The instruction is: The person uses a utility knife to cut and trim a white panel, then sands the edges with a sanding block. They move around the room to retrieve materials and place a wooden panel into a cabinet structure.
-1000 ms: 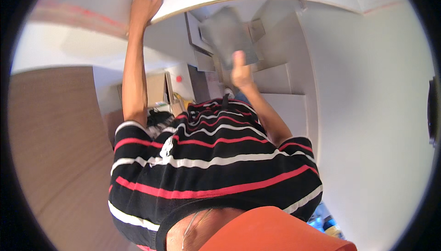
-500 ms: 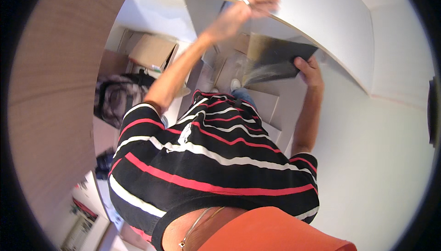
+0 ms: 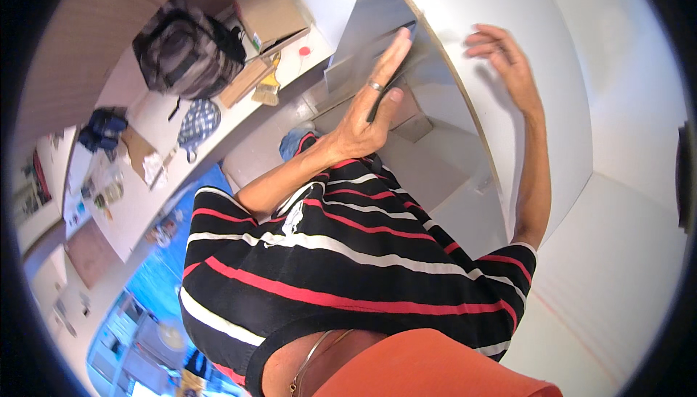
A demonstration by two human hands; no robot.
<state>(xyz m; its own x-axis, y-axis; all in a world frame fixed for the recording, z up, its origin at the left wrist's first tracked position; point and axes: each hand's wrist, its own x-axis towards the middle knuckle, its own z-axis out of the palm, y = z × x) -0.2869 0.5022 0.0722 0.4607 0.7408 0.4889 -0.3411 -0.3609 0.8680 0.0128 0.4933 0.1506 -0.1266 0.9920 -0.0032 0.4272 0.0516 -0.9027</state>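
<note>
My left hand [image 3: 367, 120], a ring on one finger, is in front of my chest. Between its thumb and straight fingers it holds a thin dark sheet [image 3: 384, 93] that looks like sandpaper, seen almost edge-on. My right hand [image 3: 508, 63] is over a white panel [image 3: 534, 107], fingers spread and blurred, with nothing in it. Whether those fingers touch the panel I cannot tell. The panel's bare edge [image 3: 457, 81] runs between my two hands.
On the left, a white counter [image 3: 294, 67] bears a backpack [image 3: 181, 56], a cardboard box [image 3: 272, 14], a paintbrush with a yellow handle [image 3: 268, 86] and a checked cloth item [image 3: 198, 125]. A blue surface [image 3: 156, 273] lies lower left. White walls close in on the right.
The dark sheet has passed from my right hand to my left. My left hand has come down and closer; the right has risen over the panel. My view has turned, showing more counter.
</note>
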